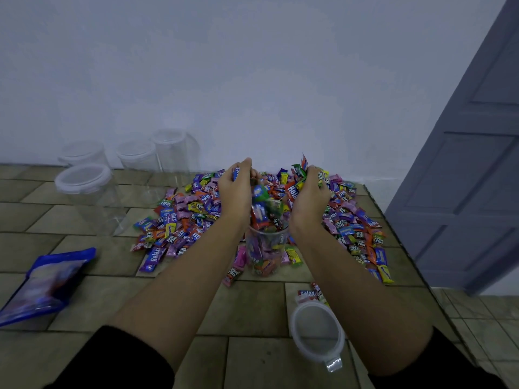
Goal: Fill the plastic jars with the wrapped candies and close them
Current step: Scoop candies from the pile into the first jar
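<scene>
Straight below the candies (pixel 266 204) held in my left hand (pixel 236 193) and right hand (pixel 309 202) stands the open jar (pixel 266 249). The candy pile (pixel 182 220) lies behind and beside, the lid (pixel 317 332) nearer right, closed jars (pixel 84 182) far left.

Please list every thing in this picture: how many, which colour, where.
candies: many, mixed colours, heaped on the table
open jar: one, clear, partly filled, at the heap's near edge
loose lid: one, whitish, near right
closed jars: four, clear, far left
bag: one, blue, near left
table: one, brown tiles, under everything
wall: one, white, behind
door: one, grey-blue, right
left grip: one, bare hand, above the open jar, holds candies
right grip: one, bare hand, above the open jar, holds candies
</scene>
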